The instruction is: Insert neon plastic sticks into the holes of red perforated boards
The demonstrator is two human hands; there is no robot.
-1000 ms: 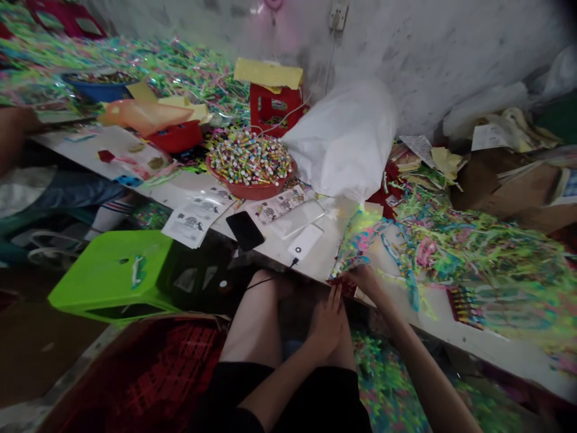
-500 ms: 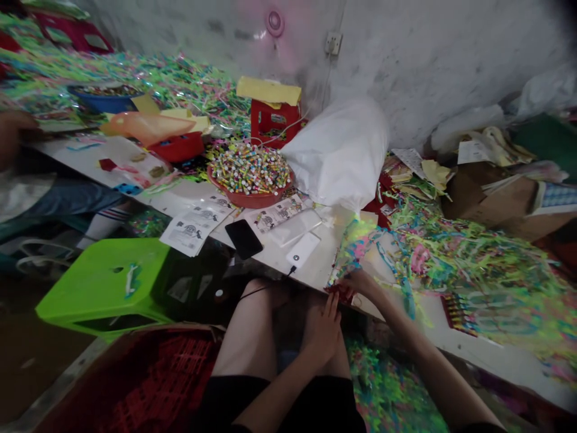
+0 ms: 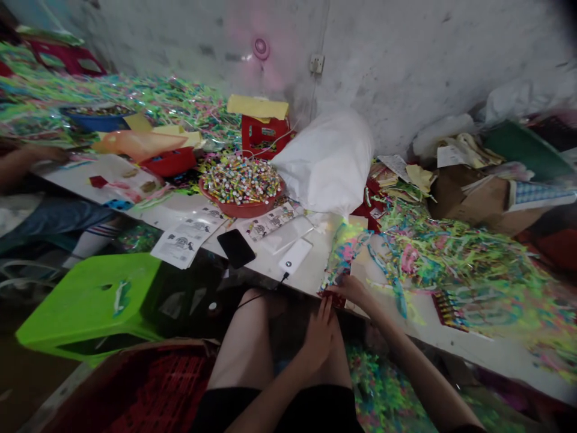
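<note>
My left hand (image 3: 319, 334) reaches up from my lap with its fingers stretched out and slightly apart, the tips touching the lower edge of a small red card (image 3: 334, 300). This card lies at the table's front edge, partly covered by my fingers. From the right, my right hand (image 3: 350, 289) bends its fingers onto the card. Just behind the hands is a clear plastic bag with colourful strips (image 3: 341, 252). A white power bank (image 3: 295, 255) with a cable plugged in lies left of them, beside a black phone (image 3: 236, 248).
A red basin (image 3: 246, 208) heaped with small colourful tubes stands behind the phone. Beside it leans a large white sack (image 3: 331, 156). Tangled colourful strips (image 3: 469, 252) cover the right side. A green stool (image 3: 90, 294) and red basket (image 3: 162, 385) stand left. Another person's arm (image 3: 27, 162) is at far left.
The camera view has shifted, so the scene sits slightly lower and further left. Both hands stay at the red card, with little visible change in their grip.
</note>
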